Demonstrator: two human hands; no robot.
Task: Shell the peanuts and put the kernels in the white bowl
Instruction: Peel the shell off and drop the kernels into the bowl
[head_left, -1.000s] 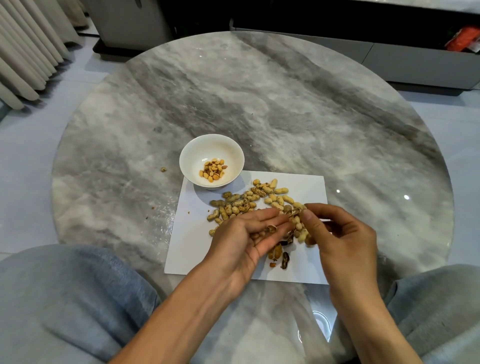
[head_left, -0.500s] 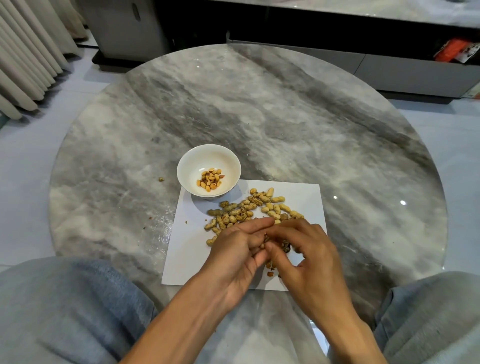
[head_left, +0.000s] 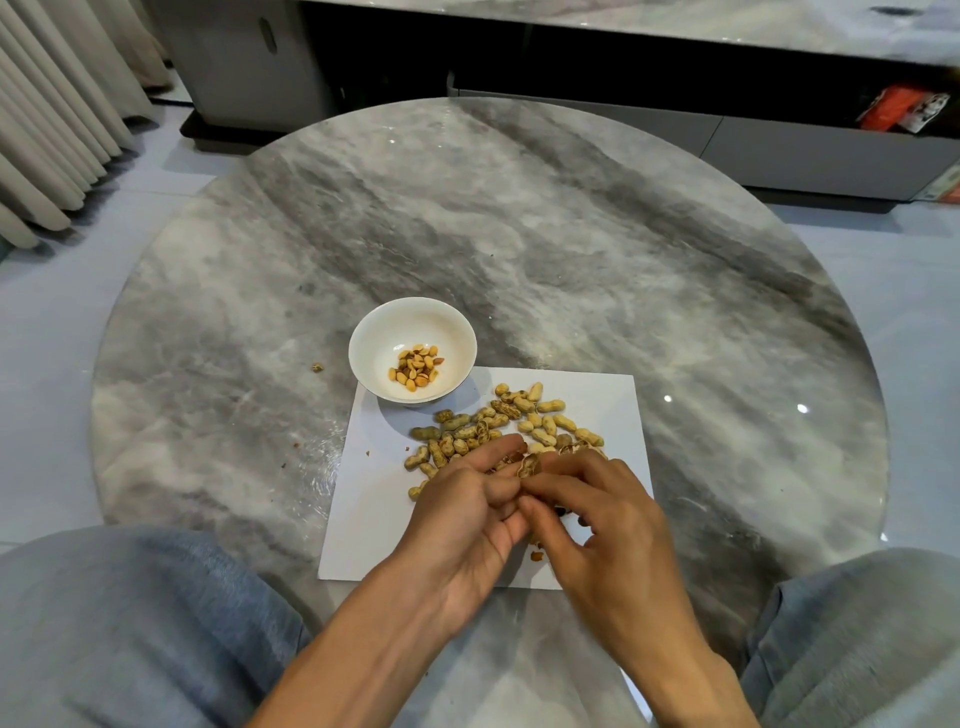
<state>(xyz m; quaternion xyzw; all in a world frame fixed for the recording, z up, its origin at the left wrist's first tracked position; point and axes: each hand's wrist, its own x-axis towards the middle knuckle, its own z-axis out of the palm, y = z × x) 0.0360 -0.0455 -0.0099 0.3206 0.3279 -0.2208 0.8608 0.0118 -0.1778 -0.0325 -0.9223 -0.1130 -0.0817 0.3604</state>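
Note:
A heap of unshelled peanuts lies on a white paper sheet. The white bowl stands at the sheet's far left corner with several shelled kernels inside. My left hand and my right hand meet over the sheet's near half. Between their fingertips they pinch a cracked peanut, its shell split open. Shell bits lie on the sheet under my hands, partly hidden.
The sheet lies on a round grey marble table. A crumb rests left of the bowl. My knees in grey trousers flank the near table edge. A low cabinet stands beyond the table, curtains at far left.
My right hand came in from the right of the peanut heap to meet my left hand. Both hands now work on one peanut, and its shell has split open.

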